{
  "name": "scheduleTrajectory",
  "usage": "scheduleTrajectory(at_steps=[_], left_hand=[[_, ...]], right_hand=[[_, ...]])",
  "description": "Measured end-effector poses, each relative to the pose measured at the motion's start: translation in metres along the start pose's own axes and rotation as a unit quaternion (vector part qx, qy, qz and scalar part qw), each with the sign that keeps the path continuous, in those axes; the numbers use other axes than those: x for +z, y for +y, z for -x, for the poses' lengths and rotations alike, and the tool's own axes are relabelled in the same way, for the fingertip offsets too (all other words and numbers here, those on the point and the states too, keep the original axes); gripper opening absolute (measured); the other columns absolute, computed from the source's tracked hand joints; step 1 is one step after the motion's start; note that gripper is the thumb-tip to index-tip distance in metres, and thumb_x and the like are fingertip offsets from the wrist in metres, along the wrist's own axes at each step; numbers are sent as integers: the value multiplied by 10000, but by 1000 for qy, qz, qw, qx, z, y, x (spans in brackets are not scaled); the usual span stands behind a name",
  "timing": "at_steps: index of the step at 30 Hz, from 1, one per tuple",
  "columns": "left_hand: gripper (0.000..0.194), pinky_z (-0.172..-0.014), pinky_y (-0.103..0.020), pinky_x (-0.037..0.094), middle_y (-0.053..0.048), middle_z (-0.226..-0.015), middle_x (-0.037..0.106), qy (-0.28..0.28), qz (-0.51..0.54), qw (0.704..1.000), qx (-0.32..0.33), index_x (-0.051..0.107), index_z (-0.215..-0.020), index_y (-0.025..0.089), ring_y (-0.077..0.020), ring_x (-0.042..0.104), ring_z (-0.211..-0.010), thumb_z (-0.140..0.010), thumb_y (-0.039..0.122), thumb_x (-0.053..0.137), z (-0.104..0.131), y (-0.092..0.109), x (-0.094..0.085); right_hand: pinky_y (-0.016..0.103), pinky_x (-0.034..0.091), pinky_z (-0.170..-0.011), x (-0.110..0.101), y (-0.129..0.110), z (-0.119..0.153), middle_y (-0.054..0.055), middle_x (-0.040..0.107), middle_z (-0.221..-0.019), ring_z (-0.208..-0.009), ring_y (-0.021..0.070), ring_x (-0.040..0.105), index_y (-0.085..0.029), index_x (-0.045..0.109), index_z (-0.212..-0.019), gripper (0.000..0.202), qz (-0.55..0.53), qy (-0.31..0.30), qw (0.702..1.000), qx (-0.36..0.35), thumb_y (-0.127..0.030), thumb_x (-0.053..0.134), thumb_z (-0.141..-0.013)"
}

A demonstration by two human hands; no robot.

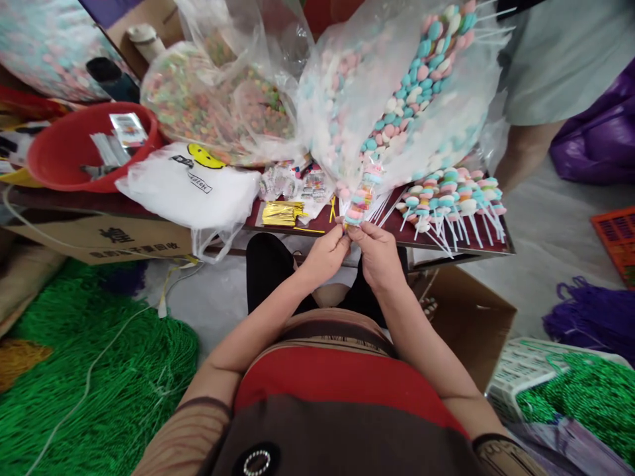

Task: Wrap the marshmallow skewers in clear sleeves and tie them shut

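Observation:
Both my hands meet at the table's front edge around the lower end of a candy skewer (358, 206), a stack of pink, blue and yellow sweets in clear wrap. My left hand (328, 250) pinches the bottom of the wrapper from the left. From the right, the thumb and fingers of my right hand (378, 251) close on the same end. The fingertips hide the stick and the wrapper's gathered end. Just left of the skewer lies one yellow twist tie (333, 209), and further left a bundle of yellow twist ties (280, 213).
Finished-looking candy skewers (454, 195) lie piled at right, sticks over the edge. Large bags of coloured sweets (218, 106) and pastel sweets (342, 92) fill the back. A red basin (59, 155) and white plastic bag (186, 188) stand left. Below right is an open cardboard box (466, 324).

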State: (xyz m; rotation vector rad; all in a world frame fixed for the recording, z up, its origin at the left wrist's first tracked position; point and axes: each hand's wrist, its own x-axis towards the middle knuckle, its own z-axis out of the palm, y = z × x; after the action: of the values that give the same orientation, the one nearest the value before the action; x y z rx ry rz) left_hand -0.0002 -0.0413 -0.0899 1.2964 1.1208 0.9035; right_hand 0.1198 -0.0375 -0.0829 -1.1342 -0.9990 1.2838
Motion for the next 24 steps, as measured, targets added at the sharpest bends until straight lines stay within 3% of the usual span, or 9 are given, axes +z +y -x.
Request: scheduleTrajectory(at_steps=[3, 5, 7, 10, 12, 14, 18, 21, 24], left_hand=[[164, -692, -266, 475, 7, -769, 664, 6, -33, 999, -5, 610, -946, 191, -121, 595, -693, -891, 343, 638, 2, 0, -9], [221, -851, -292, 505, -42, -979, 723, 58, 6, 998, 19, 638, -1022, 181, -154, 659, -907, -894, 361, 631, 1, 3, -17], [322, -895, -300, 513, -73, -1100, 726, 81, 82, 993, 41, 653, -1084, 179, -172, 669, -1006, -912, 448, 608, -5, 7, -22], [472, -672, -267, 519, -88, -1050, 747, -14, 217, 976, 6, 660, -1141, 190, -180, 701, -847, -871, 577, 638, -16, 13, -22], [490, -573, -240, 479, -71, -958, 755, -66, 289, 955, -18, 657, -1134, 199, -182, 712, -763, -805, 554, 735, -23, 16, -19], [447, -605, -227, 497, -39, -888, 745, -56, 339, 939, -18, 657, -1073, 203, -192, 736, -805, -747, 459, 825, -28, 18, -15], [302, -836, -269, 550, 4, -817, 712, 49, 426, 904, 11, 638, -967, 215, -192, 742, -969, -778, 353, 828, -35, 22, -14], [265, -917, -305, 539, 13, -818, 709, 94, 446, 889, 39, 644, -970, 227, -176, 729, -967, -800, 334, 817, -38, 24, -16], [299, -918, -330, 540, -13, -874, 732, 94, 426, 899, 46, 677, -963, 226, -198, 713, -993, -754, 345, 856, -37, 27, -12]], right_hand=[[376, 557, -907, -6, -1, -1, 7, 752, -792, -865, 196, 697, -242, 755, -751, 170, -21, 26, 999, 6, -408, 791, -739], [367, 559, -884, -11, -2, -2, 5, 754, -789, -828, 188, 695, -241, 760, -773, 153, -23, 22, 999, 5, -392, 773, -757], [354, 566, -828, -13, -4, -2, 7, 753, -787, -768, 179, 687, -235, 756, -793, 161, -11, -10, 1000, 12, -392, 724, -802], [318, 551, -697, -8, -4, 1, 7, 720, -695, -648, 165, 655, -213, 714, -714, 187, 20, -80, 995, 56, -358, 658, -820], [295, 525, -631, -2, -3, 6, 1, 680, -611, -570, 150, 618, -201, 676, -646, 195, 23, -98, 990, 97, -335, 648, -785], [280, 501, -588, 3, 0, 11, -1, 664, -581, -518, 133, 584, -191, 667, -624, 199, 10, -89, 988, 128, -342, 651, -752], [277, 504, -597, -4, 8, 20, 23, 707, -630, -526, 127, 595, -174, 711, -659, 213, 25, -72, 988, 137, -367, 659, -729], [327, 560, -739, -17, 12, 18, 52, 785, -841, -697, 171, 700, -183, 775, -870, 240, 86, -58, 990, 90, -339, 632, -757], [417, 558, -927, -23, 10, 7, 89, 774, -1148, -979, 230, 734, -211, 711, -1228, 441, 154, -14, 988, -20, -396, 591, -846]])
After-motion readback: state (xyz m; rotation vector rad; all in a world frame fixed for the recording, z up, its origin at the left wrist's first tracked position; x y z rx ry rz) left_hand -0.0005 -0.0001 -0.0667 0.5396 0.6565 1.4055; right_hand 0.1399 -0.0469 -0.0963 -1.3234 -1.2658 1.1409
